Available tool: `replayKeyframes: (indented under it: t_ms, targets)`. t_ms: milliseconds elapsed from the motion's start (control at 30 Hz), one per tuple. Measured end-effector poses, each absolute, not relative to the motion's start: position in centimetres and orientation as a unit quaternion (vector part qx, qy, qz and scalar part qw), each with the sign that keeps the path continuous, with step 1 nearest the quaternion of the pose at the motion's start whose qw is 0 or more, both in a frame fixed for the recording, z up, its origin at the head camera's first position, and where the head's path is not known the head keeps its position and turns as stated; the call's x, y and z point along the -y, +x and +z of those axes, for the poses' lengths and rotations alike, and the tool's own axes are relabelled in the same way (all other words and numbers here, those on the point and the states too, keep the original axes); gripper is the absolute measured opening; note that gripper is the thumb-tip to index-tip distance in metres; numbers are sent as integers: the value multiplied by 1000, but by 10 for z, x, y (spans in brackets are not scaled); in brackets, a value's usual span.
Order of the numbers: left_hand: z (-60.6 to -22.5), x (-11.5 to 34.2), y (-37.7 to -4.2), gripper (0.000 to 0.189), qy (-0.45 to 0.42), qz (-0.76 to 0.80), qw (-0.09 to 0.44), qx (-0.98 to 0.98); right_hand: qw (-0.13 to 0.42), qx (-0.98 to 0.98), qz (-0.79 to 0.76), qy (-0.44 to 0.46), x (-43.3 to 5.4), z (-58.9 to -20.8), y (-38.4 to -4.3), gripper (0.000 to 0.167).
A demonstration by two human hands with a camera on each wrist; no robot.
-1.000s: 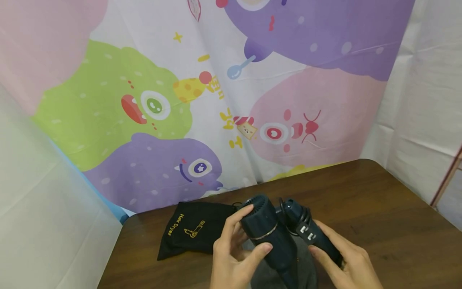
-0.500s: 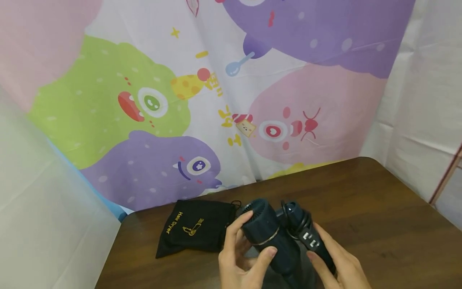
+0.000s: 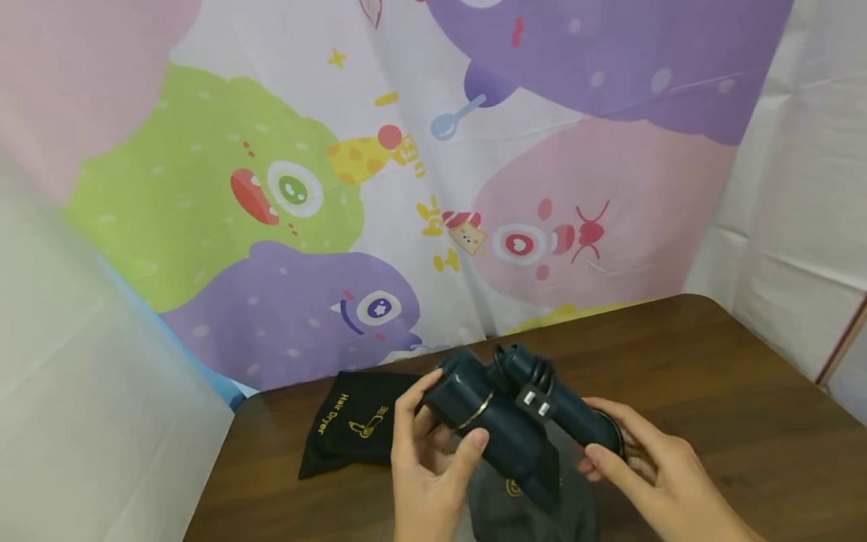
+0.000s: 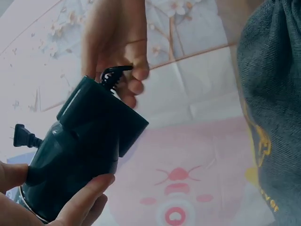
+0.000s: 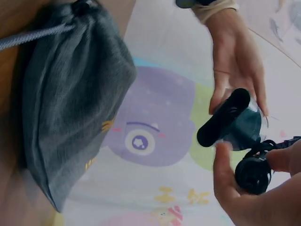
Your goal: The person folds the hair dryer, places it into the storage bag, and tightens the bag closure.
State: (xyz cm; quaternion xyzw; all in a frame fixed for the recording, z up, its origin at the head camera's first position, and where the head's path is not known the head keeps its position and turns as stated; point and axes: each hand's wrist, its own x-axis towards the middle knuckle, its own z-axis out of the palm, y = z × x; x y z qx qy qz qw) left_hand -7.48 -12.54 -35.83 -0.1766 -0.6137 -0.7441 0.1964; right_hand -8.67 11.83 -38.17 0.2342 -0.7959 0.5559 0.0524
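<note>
In the head view a dark teal hair dryer (image 3: 518,440) is held up over the table. My left hand (image 3: 430,463) grips its barrel, thumb on the near side and fingers at the vented end. My right hand (image 3: 660,467) holds the lower end of the handle (image 3: 576,410) between thumb and fingers. Black cord (image 3: 543,373) is wound round the handle, and white labels show near it. The left wrist view shows the wide nozzle (image 4: 103,103) and a plug (image 4: 22,135) sticking out. Beneath the dryer lies a grey drawstring pouch (image 3: 576,500), partly hidden.
On the wooden table (image 3: 650,354), left of the hands, lies a black pouch (image 3: 339,448) marked "Hair Dryer" in yellow. A cartoon-printed cloth (image 3: 433,301) hangs behind the table's back edge. A white cloth wall (image 3: 81,421) stands at the left.
The hair dryer has tilted and shifted up and left in the head view. My right hand has slid toward the handle's lower end. More of the grey pouch shows.
</note>
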Motion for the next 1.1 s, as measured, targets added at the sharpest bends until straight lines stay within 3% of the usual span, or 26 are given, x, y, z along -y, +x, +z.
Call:
replayKeyframes:
  t_ms: [200, 533, 733, 833, 1000, 1100]
  targets:
    - [-358, 128, -78, 63, -172, -712, 179, 657, 48, 754, 583, 298, -122, -387, -94, 49]
    - [-354, 151, -93, 66, -181, -645, 46, 741, 92, 776, 559, 278, -121, -388, -100, 41]
    - [-349, 175, -102, 74, -248, -542, -12, 803, 105, 758, 587, 264, -122, -389, -104, 38]
    - [-348, 192, -106, 65, -251, -459, 8, 852, 116, 763, 586, 246, -122, -390, -106, 37]
    - [-358, 210, -125, 31, -186, -310, 111, 926, 97, 763, 596, 230, -121, -390, -106, 34]
    - [-373, 219, -140, 20, -141, -214, 147, 955, 90, 764, 597, 225, -121, -389, -105, 33]
